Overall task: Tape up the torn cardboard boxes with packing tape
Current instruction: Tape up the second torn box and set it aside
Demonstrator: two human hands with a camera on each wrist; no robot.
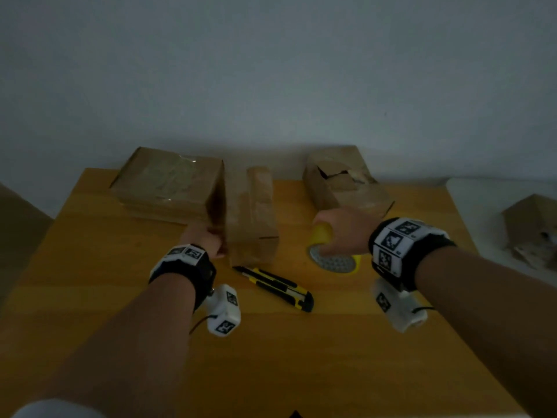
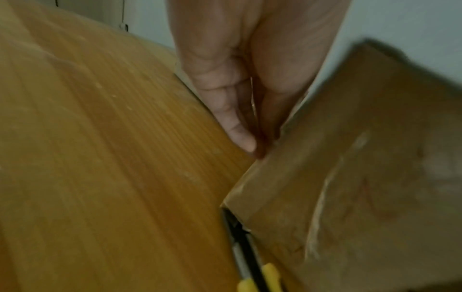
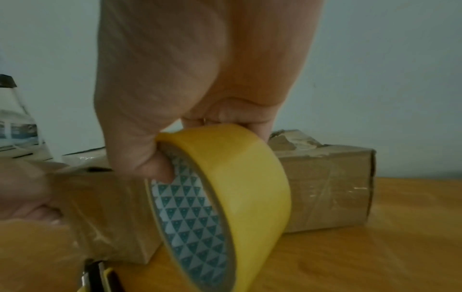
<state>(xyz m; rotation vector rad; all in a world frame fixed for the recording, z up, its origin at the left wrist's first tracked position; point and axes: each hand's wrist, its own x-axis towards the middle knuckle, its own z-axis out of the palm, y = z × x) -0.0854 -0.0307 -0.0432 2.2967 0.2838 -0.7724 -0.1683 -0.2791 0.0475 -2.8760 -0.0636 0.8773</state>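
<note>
Three brown cardboard boxes stand at the back of the wooden table (image 1: 105, 282). A flat taped box (image 1: 168, 182) is on the left, a narrow box (image 1: 251, 215) in the middle, and a box with a torn top (image 1: 343, 182) on the right. My left hand (image 1: 208, 239) holds the narrow box (image 2: 350, 158) at its near left edge, fingertips (image 2: 243, 142) against the cardboard. To the right of that box, just in front of the torn box (image 3: 325, 187), my right hand (image 1: 340, 230) grips a yellow roll of packing tape (image 1: 324, 236), thumb inside its core (image 3: 190, 217).
A yellow and black utility knife (image 1: 277, 286) lies on the table between my hands, close to the narrow box's near end. Loose torn cardboard (image 1: 533, 227) sits on a white surface off the table's right side. A grey wall runs right behind the boxes.
</note>
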